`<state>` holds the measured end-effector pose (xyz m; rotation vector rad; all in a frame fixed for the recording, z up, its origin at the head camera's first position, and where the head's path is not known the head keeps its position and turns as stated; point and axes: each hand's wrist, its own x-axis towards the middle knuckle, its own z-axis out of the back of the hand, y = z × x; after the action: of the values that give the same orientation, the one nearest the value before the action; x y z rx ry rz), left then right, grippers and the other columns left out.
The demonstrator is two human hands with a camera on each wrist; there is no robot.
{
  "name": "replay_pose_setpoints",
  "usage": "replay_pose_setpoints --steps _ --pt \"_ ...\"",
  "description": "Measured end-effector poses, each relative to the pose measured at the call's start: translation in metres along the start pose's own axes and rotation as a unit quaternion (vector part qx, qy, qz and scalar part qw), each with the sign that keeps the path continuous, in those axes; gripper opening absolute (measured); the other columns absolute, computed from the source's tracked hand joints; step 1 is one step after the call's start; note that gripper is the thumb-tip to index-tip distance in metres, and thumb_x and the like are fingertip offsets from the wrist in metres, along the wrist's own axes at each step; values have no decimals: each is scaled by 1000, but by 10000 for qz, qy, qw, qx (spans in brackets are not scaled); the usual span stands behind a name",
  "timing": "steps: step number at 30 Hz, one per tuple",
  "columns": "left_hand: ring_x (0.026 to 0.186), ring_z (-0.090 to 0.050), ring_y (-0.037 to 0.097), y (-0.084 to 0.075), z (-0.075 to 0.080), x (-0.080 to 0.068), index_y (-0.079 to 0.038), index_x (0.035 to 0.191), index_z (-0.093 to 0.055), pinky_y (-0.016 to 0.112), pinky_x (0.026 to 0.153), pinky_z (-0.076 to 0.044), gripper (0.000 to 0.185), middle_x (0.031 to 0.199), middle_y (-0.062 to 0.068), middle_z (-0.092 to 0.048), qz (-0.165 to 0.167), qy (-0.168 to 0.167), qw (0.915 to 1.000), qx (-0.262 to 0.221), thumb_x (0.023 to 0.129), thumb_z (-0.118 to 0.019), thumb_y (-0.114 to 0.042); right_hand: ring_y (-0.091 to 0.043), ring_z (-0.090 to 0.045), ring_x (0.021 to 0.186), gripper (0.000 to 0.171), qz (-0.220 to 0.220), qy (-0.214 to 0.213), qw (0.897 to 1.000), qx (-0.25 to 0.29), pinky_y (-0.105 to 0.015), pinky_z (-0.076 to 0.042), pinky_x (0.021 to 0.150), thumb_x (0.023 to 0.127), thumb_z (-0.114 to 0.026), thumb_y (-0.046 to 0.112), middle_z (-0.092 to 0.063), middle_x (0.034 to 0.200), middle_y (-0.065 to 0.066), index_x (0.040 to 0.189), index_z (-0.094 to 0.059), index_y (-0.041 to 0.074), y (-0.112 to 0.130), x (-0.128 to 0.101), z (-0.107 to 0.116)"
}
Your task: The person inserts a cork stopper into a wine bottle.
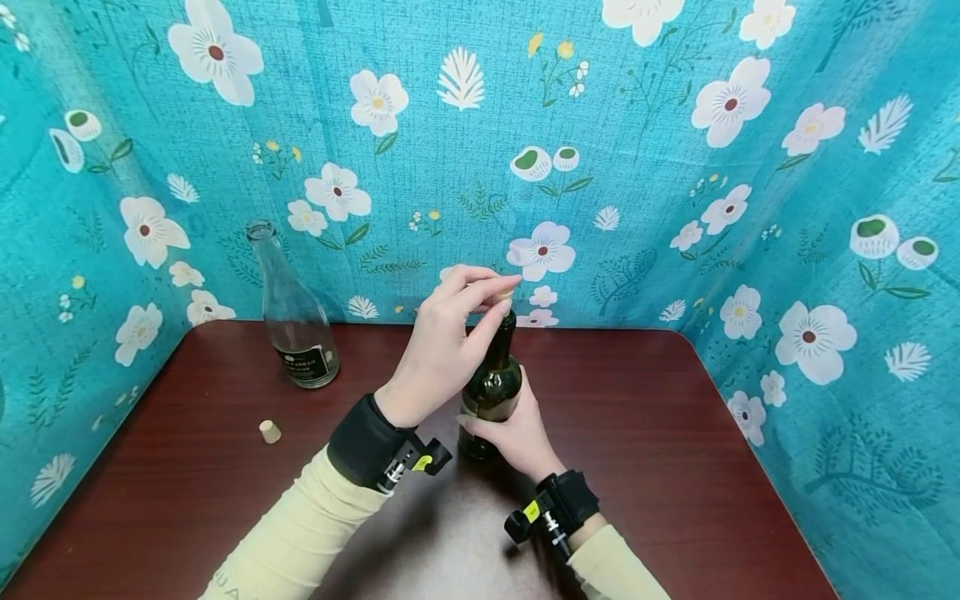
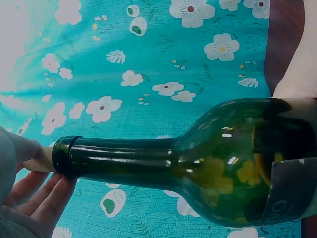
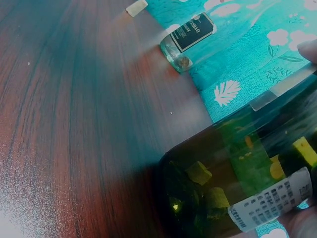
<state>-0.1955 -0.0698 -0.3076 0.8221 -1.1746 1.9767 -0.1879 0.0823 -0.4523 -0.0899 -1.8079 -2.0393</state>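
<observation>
A: Starting at the left, what is there?
B: A small, pale, tapered cork stopper (image 1: 270,432) lying loose on the dark red-brown wooden table (image 1: 637,400). Just beyond it stands a clear glass bottle with a black label (image 1: 294,312), with nothing plugging its mouth.
A: So that one is unstoppered. And the left hand (image 1: 452,333)?
B: Its thumb and fingers are closed in a pinch on a light tan cork (image 2: 46,159) at the mouth of a dark green glass bottle (image 1: 491,387).
A: How far along is that?
B: Midway, I'd judge: the cork meets the mouth, but part stands outside, so it's neither flush nor free. Its depth inside is hidden.
A: And the right hand (image 1: 519,429)?
B: Furthest right, curled round the green bottle's body, steadying it, I think. The bottle is roughly upright.
</observation>
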Motion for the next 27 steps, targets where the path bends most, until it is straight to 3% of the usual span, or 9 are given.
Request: replay_pose_setpoints --steps 4,11,15,27 --pt "95 -59 14 0 -1 0 -3 129 -69 27 84 -54 30 118 8 -61 10 -36 10000 -66 99 -66 -4 -18 -59 114 75 46 -12 10000 -8 -48 -48 95 80 -86 5 -59 130 -2 142 -44 16 1 0 0" --pt "99 -58 14 0 -2 -2 -4 129 -70 31 70 -51 29 117 7 -61 -121 -18 9999 14 100 -65 -5 -20 -60 114 76 83 -15 10000 8 -46 -49 95 80 -86 4 -59 130 -2 141 -44 16 1 0 0" --pt "100 -59 13 1 -3 -3 -5 130 -70 31 68 -50 30 117 6 -62 -142 3 9999 -8 100 -66 -6 -19 -59 113 75 67 -12 10000 1 -47 -49 94 80 -86 4 -59 129 -2 140 -44 15 0 0 0" --pt "99 -60 10 6 -6 -9 -8 133 -68 26 78 -50 31 116 1 -66 -128 88 9999 -43 102 -64 -10 -23 -59 116 78 198 82 9997 108 -44 -49 95 81 -84 3 -58 133 -4 145 -41 16 -6 1 1"
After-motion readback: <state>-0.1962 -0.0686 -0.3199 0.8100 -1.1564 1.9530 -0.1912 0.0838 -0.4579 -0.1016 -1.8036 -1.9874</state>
